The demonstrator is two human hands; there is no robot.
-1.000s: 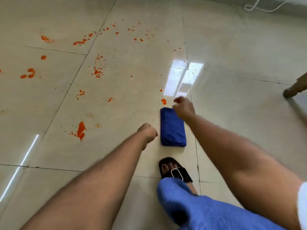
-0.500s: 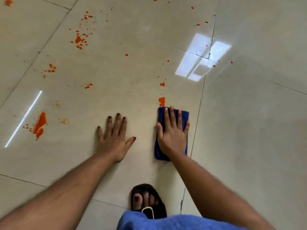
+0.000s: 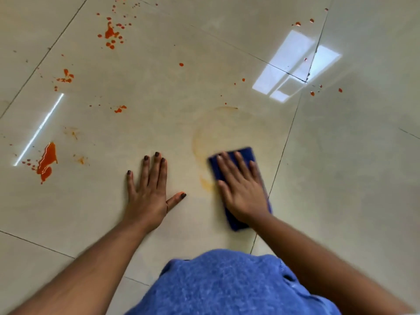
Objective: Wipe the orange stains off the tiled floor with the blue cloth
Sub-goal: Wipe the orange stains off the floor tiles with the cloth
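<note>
Right hand (image 3: 242,192) lies flat on the blue cloth (image 3: 244,153), fingers straight and slightly apart, pressing it onto the tiled floor (image 3: 159,114); cloth is folded to a narrow rectangle, its edges blurred, so its exact outline is uncertain; it sits just left of a grout line (image 3: 284,151). Left hand (image 3: 148,196) rests palm-down on bare tile beside it, fingers spread, thumb out toward the cloth, holding nothing. A pale orange smear (image 3: 200,144) curves on the tile just beyond and left of the cloth; thick orange stains: a large blot (image 3: 47,160) far left, a spatter cluster (image 3: 111,34) at upper left, small drops (image 3: 312,93) near the bright window reflection (image 3: 293,64). Blue garment (image 3: 227,285) fills the lower edge.
</note>
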